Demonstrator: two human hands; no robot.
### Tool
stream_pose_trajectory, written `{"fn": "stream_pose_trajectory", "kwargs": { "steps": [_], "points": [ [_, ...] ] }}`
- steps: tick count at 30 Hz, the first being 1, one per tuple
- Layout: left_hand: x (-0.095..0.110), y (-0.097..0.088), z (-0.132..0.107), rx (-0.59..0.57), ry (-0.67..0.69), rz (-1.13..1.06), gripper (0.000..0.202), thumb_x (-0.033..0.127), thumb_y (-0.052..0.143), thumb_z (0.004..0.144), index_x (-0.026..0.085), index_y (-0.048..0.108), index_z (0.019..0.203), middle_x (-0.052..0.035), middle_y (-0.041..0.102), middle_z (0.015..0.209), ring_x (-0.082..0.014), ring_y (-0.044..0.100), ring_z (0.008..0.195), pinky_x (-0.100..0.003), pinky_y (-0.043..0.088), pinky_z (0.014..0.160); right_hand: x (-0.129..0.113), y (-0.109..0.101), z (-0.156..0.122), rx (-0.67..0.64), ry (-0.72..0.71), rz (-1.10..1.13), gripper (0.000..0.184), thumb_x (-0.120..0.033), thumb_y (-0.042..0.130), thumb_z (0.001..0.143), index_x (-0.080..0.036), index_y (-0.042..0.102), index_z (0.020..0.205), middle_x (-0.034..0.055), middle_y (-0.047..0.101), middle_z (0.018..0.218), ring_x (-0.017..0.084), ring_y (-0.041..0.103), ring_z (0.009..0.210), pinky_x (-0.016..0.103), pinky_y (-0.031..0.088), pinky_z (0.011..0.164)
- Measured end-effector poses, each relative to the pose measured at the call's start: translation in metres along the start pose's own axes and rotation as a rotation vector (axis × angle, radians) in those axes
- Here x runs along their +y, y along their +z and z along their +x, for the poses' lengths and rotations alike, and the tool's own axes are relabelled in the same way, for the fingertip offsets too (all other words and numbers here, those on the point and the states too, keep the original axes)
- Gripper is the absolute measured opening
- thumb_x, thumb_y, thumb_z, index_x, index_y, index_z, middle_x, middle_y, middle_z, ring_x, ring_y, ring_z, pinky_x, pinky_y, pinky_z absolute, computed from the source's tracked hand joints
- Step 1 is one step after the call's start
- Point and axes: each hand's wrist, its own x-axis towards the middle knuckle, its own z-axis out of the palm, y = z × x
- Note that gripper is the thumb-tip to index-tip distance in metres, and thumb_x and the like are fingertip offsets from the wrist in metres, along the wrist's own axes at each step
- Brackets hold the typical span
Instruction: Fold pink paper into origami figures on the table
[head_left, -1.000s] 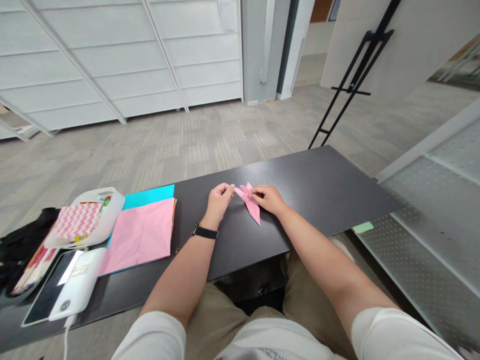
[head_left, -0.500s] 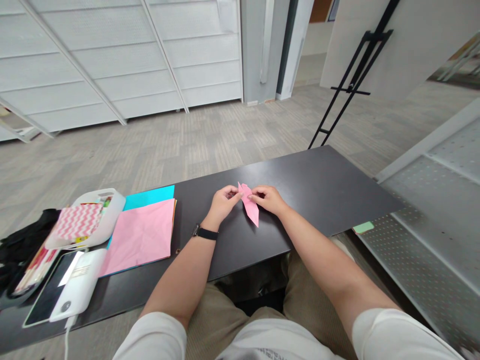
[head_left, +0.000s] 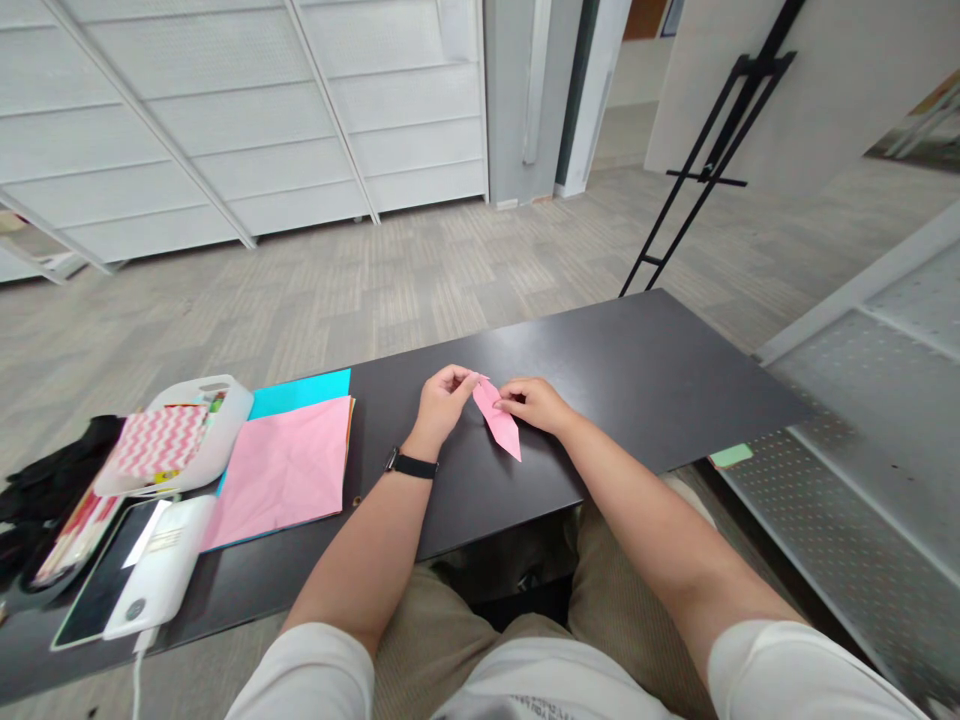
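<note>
A folded pink paper piece [head_left: 497,424], long and pointed, lies on the dark table [head_left: 637,370] between my hands. My left hand [head_left: 442,400] has its fingers curled and pinches the paper's far tip. My right hand [head_left: 534,403] is closed too, its fingertips pressing on the upper right edge of the paper. A black band sits on my left wrist.
A stack of coloured sheets with a pink one [head_left: 281,470] on top lies at the left. Further left are a white case [head_left: 180,435] with patterned paper, a phone [head_left: 101,585] and a white power bank [head_left: 157,580]. A black easel [head_left: 705,165] stands behind the table.
The raised flap at the top of the pink paper has been folded down flat, so the piece is now narrower. Both hands stayed at its far end.
</note>
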Motion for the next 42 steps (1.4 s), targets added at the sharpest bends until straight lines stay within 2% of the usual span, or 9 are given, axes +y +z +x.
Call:
{"fn": "stream_pose_trajectory", "kwargs": {
  "steps": [7, 10, 13, 18, 24, 28, 31, 34, 42],
  "points": [
    [0.001, -0.018, 0.011, 0.348, 0.021, -0.119, 0.033, 0.050, 0.077, 0.092, 0.019, 0.071, 0.086, -0.0024, 0.070, 0.082, -0.0131, 0.064, 0.074, -0.026, 0.053, 0.076, -0.001, 0.003, 0.000, 0.000, 0.028, 0.062, 0.034, -0.051, 0.075, 0.092, -0.021, 0.071, 0.075, 0.0004, 0.066, 0.078, 0.016, 0.056, 0.071, 0.030, 0.043, 0.070],
    [-0.007, -0.024, 0.016, 0.393, -0.072, -0.126, 0.045, 0.060, 0.065, 0.098, 0.018, 0.068, 0.083, -0.0021, 0.064, 0.074, -0.0125, 0.058, 0.065, -0.024, 0.047, 0.064, 0.002, -0.003, 0.001, 0.172, 0.036, 0.106, 0.033, -0.053, 0.077, 0.089, -0.022, 0.074, 0.079, 0.0041, 0.071, 0.090, 0.018, 0.061, 0.080, 0.031, 0.047, 0.074],
    [-0.017, -0.027, 0.020, 0.347, -0.162, -0.051, 0.048, 0.064, 0.065, 0.095, 0.018, 0.068, 0.081, -0.0020, 0.063, 0.072, -0.0117, 0.052, 0.060, -0.023, 0.039, 0.056, 0.014, -0.023, 0.000, 0.423, 0.122, 0.124, 0.034, -0.055, 0.077, 0.085, -0.023, 0.075, 0.079, 0.0038, 0.071, 0.084, 0.019, 0.061, 0.078, 0.033, 0.048, 0.073],
    [-0.027, -0.030, 0.027, 0.296, -0.203, 0.066, 0.048, 0.064, 0.061, 0.093, 0.018, 0.070, 0.084, -0.0025, 0.064, 0.074, -0.0132, 0.052, 0.061, -0.025, 0.039, 0.056, 0.044, -0.095, -0.016, 0.898, 0.228, 0.164, 0.035, -0.055, 0.076, 0.082, -0.021, 0.077, 0.088, 0.0055, 0.077, 0.089, 0.022, 0.066, 0.081, 0.035, 0.052, 0.080],
    [-0.025, -0.029, 0.026, 0.158, -0.202, 0.309, 0.050, 0.065, 0.054, 0.096, 0.021, 0.074, 0.086, -0.0032, 0.069, 0.078, -0.0179, 0.059, 0.068, -0.029, 0.045, 0.066, 0.082, -0.207, -0.048, 1.138, 0.333, -0.168, 0.043, -0.056, 0.070, 0.083, -0.016, 0.080, 0.094, 0.0084, 0.080, 0.091, 0.022, 0.067, 0.081, 0.033, 0.050, 0.079],
    [-0.025, -0.028, 0.026, 0.067, -0.193, 0.465, 0.051, 0.066, 0.051, 0.096, 0.022, 0.076, 0.087, -0.0040, 0.073, 0.081, -0.0217, 0.064, 0.076, -0.033, 0.047, 0.074, 0.104, -0.263, -0.047, 1.145, 0.420, -0.381, 0.043, -0.053, 0.063, 0.091, -0.013, 0.081, 0.098, 0.0112, 0.082, 0.094, 0.024, 0.069, 0.082, 0.032, 0.049, 0.075],
    [-0.027, -0.028, 0.027, 0.038, -0.218, 0.490, 0.052, 0.068, 0.051, 0.095, 0.023, 0.077, 0.089, -0.0050, 0.076, 0.084, -0.0242, 0.068, 0.082, -0.035, 0.049, 0.078, 0.119, -0.284, -0.035, 1.074, 0.596, -0.602, 0.036, -0.044, 0.061, 0.095, -0.016, 0.082, 0.103, 0.0122, 0.083, 0.099, 0.024, 0.071, 0.085, 0.032, 0.049, 0.077],
    [-0.028, -0.029, 0.028, 0.015, -0.246, 0.513, 0.052, 0.068, 0.051, 0.095, 0.024, 0.078, 0.091, -0.0055, 0.077, 0.087, -0.0257, 0.070, 0.085, -0.035, 0.051, 0.079, 0.138, -0.285, -0.022, 1.037, 0.686, -0.656, 0.032, -0.039, 0.061, 0.095, -0.017, 0.083, 0.104, 0.0150, 0.083, 0.103, 0.027, 0.072, 0.090, 0.034, 0.050, 0.080],
    [-0.024, -0.029, 0.026, -0.016, -0.254, 0.551, 0.050, 0.067, 0.051, 0.098, 0.026, 0.079, 0.092, -0.0035, 0.079, 0.089, -0.0255, 0.072, 0.088, -0.036, 0.050, 0.083, 0.184, -0.255, -0.011, 0.877, 0.883, -0.735, 0.026, -0.034, 0.069, 0.088, -0.024, 0.088, 0.103, 0.0149, 0.083, 0.110, 0.029, 0.075, 0.096, 0.036, 0.055, 0.087]
  ]
}}
